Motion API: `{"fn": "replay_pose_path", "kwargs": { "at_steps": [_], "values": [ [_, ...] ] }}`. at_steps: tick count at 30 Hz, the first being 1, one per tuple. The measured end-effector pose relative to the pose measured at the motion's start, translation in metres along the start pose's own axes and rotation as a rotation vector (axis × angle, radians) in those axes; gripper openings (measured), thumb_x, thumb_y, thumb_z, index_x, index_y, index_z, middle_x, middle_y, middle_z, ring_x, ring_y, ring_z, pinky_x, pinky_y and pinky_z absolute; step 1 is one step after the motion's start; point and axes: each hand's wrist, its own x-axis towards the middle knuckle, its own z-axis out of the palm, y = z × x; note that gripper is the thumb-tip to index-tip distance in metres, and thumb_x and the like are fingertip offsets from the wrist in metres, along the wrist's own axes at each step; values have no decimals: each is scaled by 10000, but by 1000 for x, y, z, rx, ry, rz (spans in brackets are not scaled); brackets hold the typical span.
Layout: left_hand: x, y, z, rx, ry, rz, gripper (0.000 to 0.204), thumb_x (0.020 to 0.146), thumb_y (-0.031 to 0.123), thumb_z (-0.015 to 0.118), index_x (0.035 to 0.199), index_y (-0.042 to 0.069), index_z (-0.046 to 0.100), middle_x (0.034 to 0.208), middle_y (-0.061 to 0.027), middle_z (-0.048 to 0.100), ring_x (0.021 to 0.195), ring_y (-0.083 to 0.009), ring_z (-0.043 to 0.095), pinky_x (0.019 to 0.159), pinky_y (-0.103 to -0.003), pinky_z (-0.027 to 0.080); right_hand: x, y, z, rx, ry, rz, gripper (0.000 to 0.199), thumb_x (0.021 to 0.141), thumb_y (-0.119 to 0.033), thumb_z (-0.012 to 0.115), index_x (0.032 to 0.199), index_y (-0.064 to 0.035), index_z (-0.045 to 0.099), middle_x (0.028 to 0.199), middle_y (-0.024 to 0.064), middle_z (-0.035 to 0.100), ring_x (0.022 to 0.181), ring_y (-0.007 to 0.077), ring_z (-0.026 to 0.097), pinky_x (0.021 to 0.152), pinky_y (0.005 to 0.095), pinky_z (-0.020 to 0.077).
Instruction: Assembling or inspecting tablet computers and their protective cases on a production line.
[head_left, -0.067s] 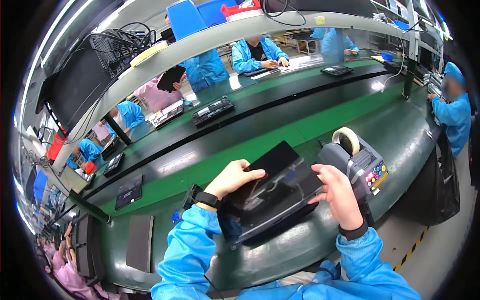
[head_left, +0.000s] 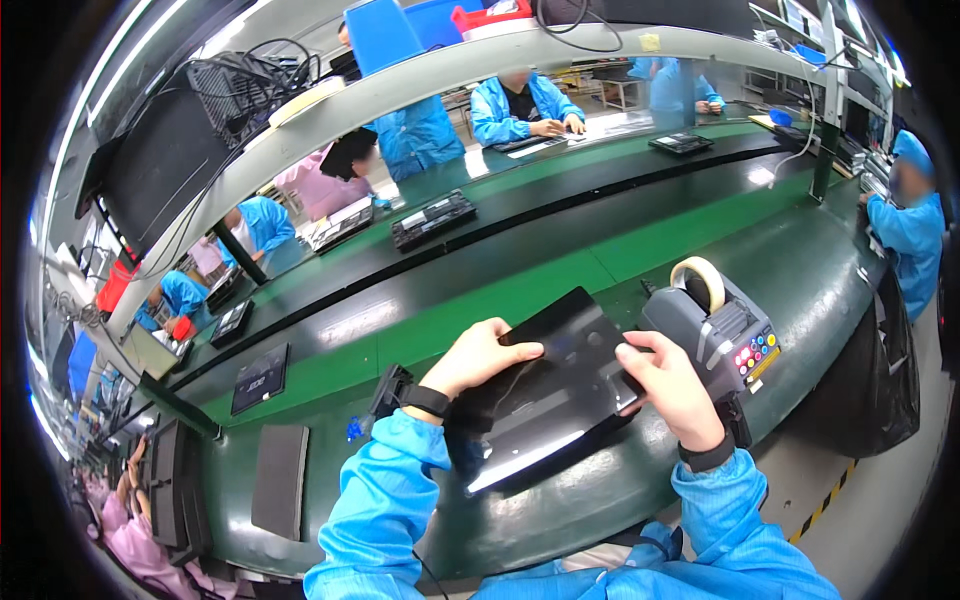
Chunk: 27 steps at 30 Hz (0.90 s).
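A glossy black flat panel (head_left: 545, 390), like a laptop screen, hangs tilted above the green bench between my hands. At its upper left edge, my left hand (head_left: 485, 357) has the thumb on top and the other fingers mostly hidden underneath. The panel's right edge is pinched in my right hand (head_left: 668, 380), thumb and fingertips at the corner. Light glares off the lower edge of the panel. Just right of my right hand stands a grey tape dispenser (head_left: 715, 325) with a roll of cream tape (head_left: 700, 280) and coloured buttons.
A dark foam sheet (head_left: 280, 482) and a black laptop lid (head_left: 260, 378) lie on the left. Along the conveyor (head_left: 370, 312) rest several opened laptop bodies (head_left: 433, 220). A black bag (head_left: 865, 390) hangs at the right bench edge. Co-workers in blue sit across the line.
The panel has tipped so its shiny face shows more evenly. My right fingers have closed in on its right edge; my left hand has shifted slightly right.
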Motion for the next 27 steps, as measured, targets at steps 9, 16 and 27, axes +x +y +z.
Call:
{"fn": "replay_pose_path", "kwargs": {
  "at_steps": [9, 16, 27],
  "values": [
    [-78, -72, -43, -433, 500, -140, 243, 946, 243, 522, 879, 17, 583, 774, -41, 603, 650, -84, 540, 581, -233, 448, 33, 28, -4, -113, 48, 9, 258, 955, -198, 517, 904, 48, 574, 652, 42, 576, 451, 102, 544, 350, 234, 426],
    [-131, -87, 2, -563, 36, -408, 448, 987, 401, 435, 889, -10, 583, 734, -60, 604, 626, -124, 568, 586, -257, 481, 31, 25, 6, -118, 32, 31, 251, 957, -199, 507, 866, 27, 567, 621, 39, 573, 417, 108, 526, 334, 236, 402],
    [-126, -88, 36, -529, 137, -343, 445, 940, 433, 525, 754, 29, 507, 596, -28, 528, 505, -96, 520, 478, -267, 450, 34, 35, 12, -215, 78, -4, 260, 950, -203, 526, 906, 50, 567, 640, 52, 577, 407, 101, 515, 303, 225, 388]
  ]
}}
